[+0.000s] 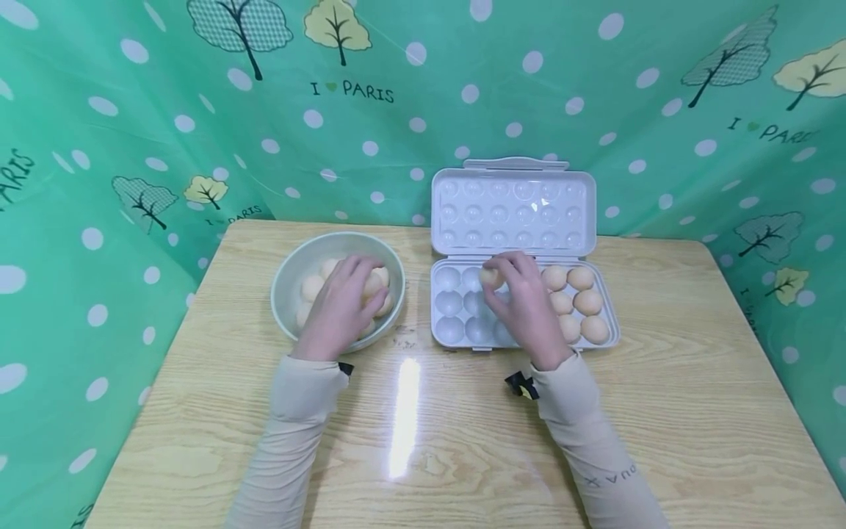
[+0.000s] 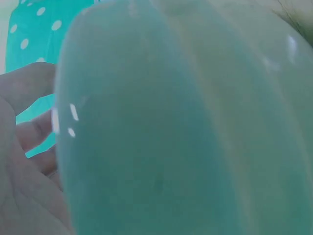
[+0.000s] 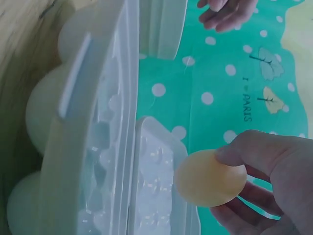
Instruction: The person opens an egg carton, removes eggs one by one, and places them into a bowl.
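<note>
A round pale green bowl (image 1: 286, 283) on the left holds several light brown eggs (image 1: 311, 287). Over it, my left hand (image 1: 344, 303) has thumb and fingers around an egg (image 1: 372, 286); in the left wrist view the bowl's wall (image 2: 146, 137) hides the fingertips. My right hand (image 1: 524, 305) pinches another egg (image 1: 490, 278) above the back row of a pale egg carton (image 1: 438, 339). That egg (image 3: 210, 177) shows whole between thumb and fingers in the right wrist view. Eggs (image 1: 587, 302) fill the carton's right-hand columns, while bare hollows (image 1: 450, 303) show on its left.
The carton's dimpled lid (image 1: 513, 213) stands raised at the back, close to the green dotted curtain (image 1: 370, 176). Bowl and carton sit near the far edge of the wooden table (image 1: 476, 441). A gap of tabletop separates them.
</note>
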`<state>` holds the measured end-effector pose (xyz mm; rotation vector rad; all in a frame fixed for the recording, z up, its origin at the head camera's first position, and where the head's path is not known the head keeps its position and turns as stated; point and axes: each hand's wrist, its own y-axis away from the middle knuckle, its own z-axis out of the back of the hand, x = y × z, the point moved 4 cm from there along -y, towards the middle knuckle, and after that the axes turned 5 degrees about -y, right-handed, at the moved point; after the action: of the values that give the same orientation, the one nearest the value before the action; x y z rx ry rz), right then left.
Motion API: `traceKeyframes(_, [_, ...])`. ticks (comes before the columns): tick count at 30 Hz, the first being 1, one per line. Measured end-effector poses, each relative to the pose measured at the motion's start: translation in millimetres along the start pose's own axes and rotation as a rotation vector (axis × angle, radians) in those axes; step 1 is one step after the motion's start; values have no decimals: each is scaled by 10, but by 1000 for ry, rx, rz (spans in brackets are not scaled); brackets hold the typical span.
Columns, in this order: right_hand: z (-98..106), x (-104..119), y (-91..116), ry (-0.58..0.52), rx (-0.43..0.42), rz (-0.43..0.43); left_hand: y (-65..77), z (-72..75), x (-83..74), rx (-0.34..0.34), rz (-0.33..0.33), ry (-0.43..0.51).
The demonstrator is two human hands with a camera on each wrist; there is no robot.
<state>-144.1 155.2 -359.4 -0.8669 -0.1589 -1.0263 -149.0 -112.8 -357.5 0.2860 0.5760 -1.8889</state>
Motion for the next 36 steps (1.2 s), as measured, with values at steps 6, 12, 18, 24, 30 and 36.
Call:
traceKeyframes(6, [-17, 79, 17, -37, 2, 25, 1, -15, -112, -21, -55, -10])
traceKeyframes(12, [-58, 176, 27, -84, 16, 49, 9, -52, -220, -47, -145, -34])
traceKeyframes(18, [-89, 273, 47, -123, 20, 73, 11, -84, -322, -86, -215, -31])
traceKeyframes(24, [-114, 366, 78, -168, 32, 94, 27, -148, -434, -92, -287, -4])
traceKeyframes(30, [-128, 448, 85, -205, 32, 106, 42, -215, -507, -71, -302, 44])
traceKeyframes(36, [-163, 532, 102, -233, 52, 138, 49, -269, -541, -56, -313, 61])
